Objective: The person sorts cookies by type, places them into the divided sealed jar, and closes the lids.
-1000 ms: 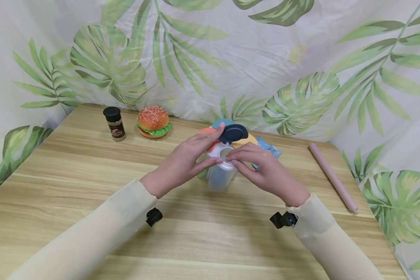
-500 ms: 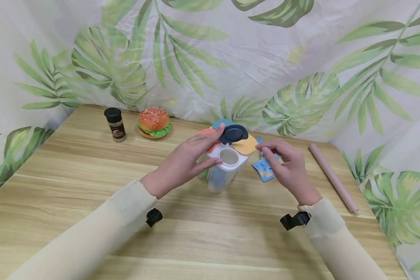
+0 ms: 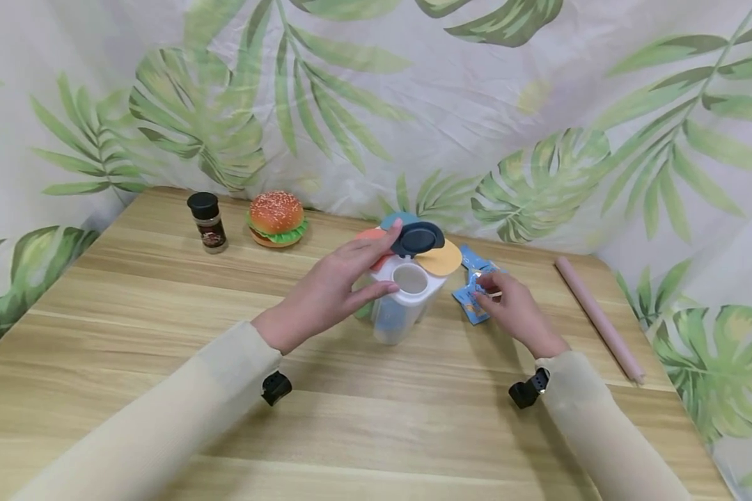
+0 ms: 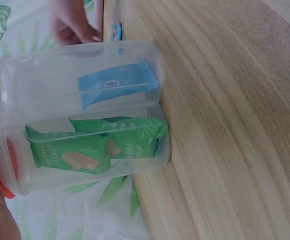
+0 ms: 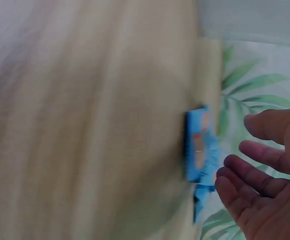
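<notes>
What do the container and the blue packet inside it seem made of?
Container: probably smooth plastic, clear but slightly cloudy, since green packets show through its walls. Blue packet: likely thin plastic film or foil, with crimped ends; finish unclear through the wall.

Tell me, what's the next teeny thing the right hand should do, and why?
I think the right hand should pinch one of the blue packets on the table. It is right by them with its fingers loose and holding nothing. The container's dark lid stands open, and a similar blue packet lies inside, so another probably belongs there.
</notes>
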A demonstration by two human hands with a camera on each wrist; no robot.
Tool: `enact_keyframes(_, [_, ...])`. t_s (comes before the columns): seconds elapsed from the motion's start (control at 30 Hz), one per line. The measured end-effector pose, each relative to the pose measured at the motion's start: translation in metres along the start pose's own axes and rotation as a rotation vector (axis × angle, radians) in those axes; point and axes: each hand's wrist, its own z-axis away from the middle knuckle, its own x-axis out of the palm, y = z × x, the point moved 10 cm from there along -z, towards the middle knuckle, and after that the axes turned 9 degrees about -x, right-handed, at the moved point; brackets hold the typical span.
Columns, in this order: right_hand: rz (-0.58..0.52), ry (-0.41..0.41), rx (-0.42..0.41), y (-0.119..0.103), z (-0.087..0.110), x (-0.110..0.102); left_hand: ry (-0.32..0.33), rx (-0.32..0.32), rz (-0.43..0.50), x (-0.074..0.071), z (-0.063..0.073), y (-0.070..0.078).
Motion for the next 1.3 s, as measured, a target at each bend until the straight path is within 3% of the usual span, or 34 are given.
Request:
enact_keyframes(0.23, [0.064, -0.066, 0.010, 0.011, -0.005, 0.018, -0.015, -0.009, -0.008, 0.000, -0.001, -0.001])
enact_keyframes(0.7, [-0.014, -0.110, 0.102, 0.024, -0.003, 0.017, -0.012, -0.028, 0.001, 0.000, 0.001, -0.002])
enact_keyframes(1.3, [-0.015, 0.017, -0.016, 0.014, 0.004, -0.002, -0.039, -0.066, -0.013, 0.000, 0.001, -0.003])
